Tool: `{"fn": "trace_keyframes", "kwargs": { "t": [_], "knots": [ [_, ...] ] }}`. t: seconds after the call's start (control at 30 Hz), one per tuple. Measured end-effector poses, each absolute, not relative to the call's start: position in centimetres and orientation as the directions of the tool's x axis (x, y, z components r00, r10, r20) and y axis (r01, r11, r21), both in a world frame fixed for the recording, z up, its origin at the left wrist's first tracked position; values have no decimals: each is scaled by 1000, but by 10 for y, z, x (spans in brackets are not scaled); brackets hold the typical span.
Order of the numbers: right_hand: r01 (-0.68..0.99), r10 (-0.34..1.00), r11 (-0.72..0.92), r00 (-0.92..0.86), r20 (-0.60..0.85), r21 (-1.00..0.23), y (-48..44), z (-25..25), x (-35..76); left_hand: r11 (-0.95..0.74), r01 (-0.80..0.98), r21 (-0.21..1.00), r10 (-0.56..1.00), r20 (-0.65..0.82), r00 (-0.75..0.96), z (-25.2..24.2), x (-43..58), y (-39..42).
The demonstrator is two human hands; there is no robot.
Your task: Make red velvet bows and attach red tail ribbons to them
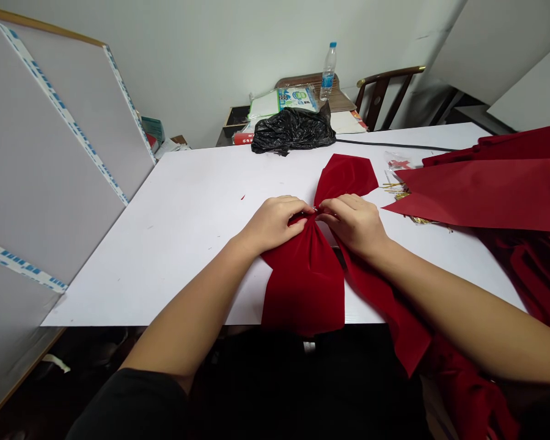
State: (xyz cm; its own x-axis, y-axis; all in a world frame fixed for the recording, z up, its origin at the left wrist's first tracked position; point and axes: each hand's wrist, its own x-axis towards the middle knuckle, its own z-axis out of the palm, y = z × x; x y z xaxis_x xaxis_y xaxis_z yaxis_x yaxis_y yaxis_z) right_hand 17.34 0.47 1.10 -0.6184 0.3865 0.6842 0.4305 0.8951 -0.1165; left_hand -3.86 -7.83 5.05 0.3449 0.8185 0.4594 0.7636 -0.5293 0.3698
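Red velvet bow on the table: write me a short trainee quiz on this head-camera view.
1. True or false: the left hand and right hand both grip the bow at its gathered middle.
2. Which lies at the far edge of the table: A) a black bag, B) a stapler, C) a red mug?
3. Fill the gap: in this view, the gold ties lie on the ___ side of the bow.

Key: 1 true; 2 A; 3 right.
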Motion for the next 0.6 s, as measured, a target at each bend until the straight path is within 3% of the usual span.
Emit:
{"fn": "trace_keyframes", "kwargs": {
  "t": [0.4, 0.6],
  "knots": [
    [417, 181, 906, -549, 816, 80, 9, 10, 170, -627, 711, 319, 745, 512, 428, 47, -42, -76],
    [375, 132, 916, -611, 780, 138, 9, 16, 169, -655, 680, 330, 723, 536, 436, 46, -37, -76]
  ]
}}
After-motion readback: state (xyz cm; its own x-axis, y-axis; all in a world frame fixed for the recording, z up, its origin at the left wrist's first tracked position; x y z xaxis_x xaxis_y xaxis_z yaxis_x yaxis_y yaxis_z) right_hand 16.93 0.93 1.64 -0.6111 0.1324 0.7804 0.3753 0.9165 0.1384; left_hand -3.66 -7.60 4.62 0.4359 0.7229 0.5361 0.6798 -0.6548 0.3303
